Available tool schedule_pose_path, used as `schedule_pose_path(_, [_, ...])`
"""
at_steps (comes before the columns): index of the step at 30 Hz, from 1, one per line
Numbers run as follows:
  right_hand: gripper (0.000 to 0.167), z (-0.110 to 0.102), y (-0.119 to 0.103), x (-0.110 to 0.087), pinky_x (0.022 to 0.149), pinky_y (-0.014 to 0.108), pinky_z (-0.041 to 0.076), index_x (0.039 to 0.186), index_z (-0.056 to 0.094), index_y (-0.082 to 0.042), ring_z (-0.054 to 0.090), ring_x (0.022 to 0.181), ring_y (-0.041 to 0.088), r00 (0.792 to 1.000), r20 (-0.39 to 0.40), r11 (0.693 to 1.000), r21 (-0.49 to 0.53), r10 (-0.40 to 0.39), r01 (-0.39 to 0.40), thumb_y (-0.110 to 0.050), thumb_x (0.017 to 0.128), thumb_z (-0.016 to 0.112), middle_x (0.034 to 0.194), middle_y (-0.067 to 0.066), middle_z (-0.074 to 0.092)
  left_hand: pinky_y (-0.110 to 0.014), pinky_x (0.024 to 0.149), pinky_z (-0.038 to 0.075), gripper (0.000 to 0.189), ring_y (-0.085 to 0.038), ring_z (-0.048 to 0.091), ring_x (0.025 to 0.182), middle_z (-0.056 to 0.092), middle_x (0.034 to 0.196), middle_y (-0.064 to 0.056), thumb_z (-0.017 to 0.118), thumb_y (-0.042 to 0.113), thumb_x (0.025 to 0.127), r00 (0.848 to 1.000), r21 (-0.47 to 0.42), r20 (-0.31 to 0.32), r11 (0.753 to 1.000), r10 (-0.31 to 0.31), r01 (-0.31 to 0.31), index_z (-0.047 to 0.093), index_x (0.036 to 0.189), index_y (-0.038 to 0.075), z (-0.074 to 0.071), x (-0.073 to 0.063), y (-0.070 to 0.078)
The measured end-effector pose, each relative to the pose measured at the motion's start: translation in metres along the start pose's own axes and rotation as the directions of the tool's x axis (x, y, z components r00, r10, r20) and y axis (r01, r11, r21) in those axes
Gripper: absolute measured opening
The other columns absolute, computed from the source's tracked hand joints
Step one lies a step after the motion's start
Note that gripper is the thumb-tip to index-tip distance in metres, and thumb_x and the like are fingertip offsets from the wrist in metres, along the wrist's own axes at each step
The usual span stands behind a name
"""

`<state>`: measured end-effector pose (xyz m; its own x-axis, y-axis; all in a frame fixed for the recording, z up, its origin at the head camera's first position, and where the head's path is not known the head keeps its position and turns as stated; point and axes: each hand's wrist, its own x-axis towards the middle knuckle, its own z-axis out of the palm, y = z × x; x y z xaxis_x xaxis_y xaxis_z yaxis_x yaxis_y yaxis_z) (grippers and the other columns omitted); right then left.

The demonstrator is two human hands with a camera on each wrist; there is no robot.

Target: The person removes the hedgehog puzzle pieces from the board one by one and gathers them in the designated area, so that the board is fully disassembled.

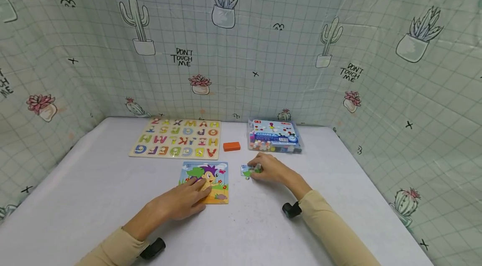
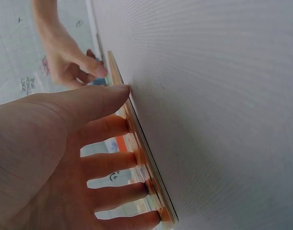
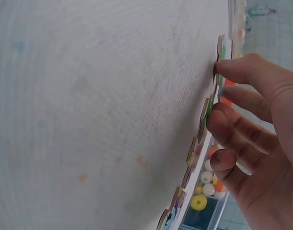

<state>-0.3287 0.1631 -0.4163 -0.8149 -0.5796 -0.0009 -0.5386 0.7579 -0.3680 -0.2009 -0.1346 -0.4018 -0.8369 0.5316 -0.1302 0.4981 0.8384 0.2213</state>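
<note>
Head view high, looking down on table (image 1: 94, 182), wrist views skimming it close, all sharing tabletop

Part of the hedgehog puzzle board (image 1: 212, 182) is covered by the left hand (image 1: 183, 201), so its near left corner cannot be seen. The loose puzzle pieces (image 1: 250, 170) are half hidden under the fingers of the right hand (image 1: 272, 169), and their count and pictures cannot be made out. The print on the bead box (image 1: 274, 136), near the table's far edge, is too small to be read.

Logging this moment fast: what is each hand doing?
Left hand: open, fingers flat on the puzzle board.
Right hand: fingers pinching a puzzle piece on the table.
</note>
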Motion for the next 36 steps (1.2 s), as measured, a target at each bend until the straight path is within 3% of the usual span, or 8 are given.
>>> schedule_pose_path(8, [0.035,0.001,-0.005,0.001,0.071,0.024,0.046,0.121,0.070,-0.013,0.052,0.080,0.011,1.000,0.001,1.000,0.004,0.025,-0.025,-0.023,0.088,0.072,0.110,0.004,0.063,-0.054,0.118,0.032,0.052,-0.041,0.035,0.144,0.041,0.153,-0.017,0.062,0.030,0.097,1.000,-0.006,-0.003,1.000,0.005,-0.005,0.051,0.143,0.009,0.001,0.001,0.000])
schedule_pose_path(21, [0.035,0.012,-0.039,0.012,0.080,0.026,0.052,0.121,0.070,-0.010,0.058,0.089,0.012,0.994,0.008,0.994,-0.005,-0.113,0.113,-0.025,0.089,0.072,0.111,0.005,0.067,-0.055,0.117,0.032,0.052,-0.041,0.034,0.144,0.041,0.154,-0.018,0.061,0.030,0.097,1.000,-0.004,-0.005,1.000,0.000,0.000,0.050,0.143,0.008,0.002,0.001,0.000])
schedule_pose_path(30, [0.034,0.019,-0.062,0.021,0.070,0.018,0.046,0.123,0.070,-0.015,0.052,0.079,0.008,0.988,0.056,0.990,-0.013,-0.143,0.143,-0.025,0.090,0.070,0.111,0.001,0.066,-0.056,0.117,0.031,0.052,-0.043,0.033,0.144,0.040,0.154,-0.019,0.060,0.030,0.098,1.000,-0.005,0.001,1.000,0.005,-0.005,0.050,0.144,0.008,0.000,0.002,0.000])
schedule_pose_path(36, [0.034,0.027,-0.074,0.025,0.067,0.015,0.046,0.123,0.070,-0.016,0.052,0.076,0.006,0.985,0.048,0.985,-0.036,-0.166,0.168,-0.028,0.091,0.069,0.112,0.001,0.063,-0.056,0.117,0.031,0.053,-0.043,0.033,0.144,0.040,0.154,-0.019,0.061,0.031,0.097,1.000,-0.012,0.008,1.000,0.006,-0.006,0.050,0.143,0.008,0.001,0.003,-0.001])
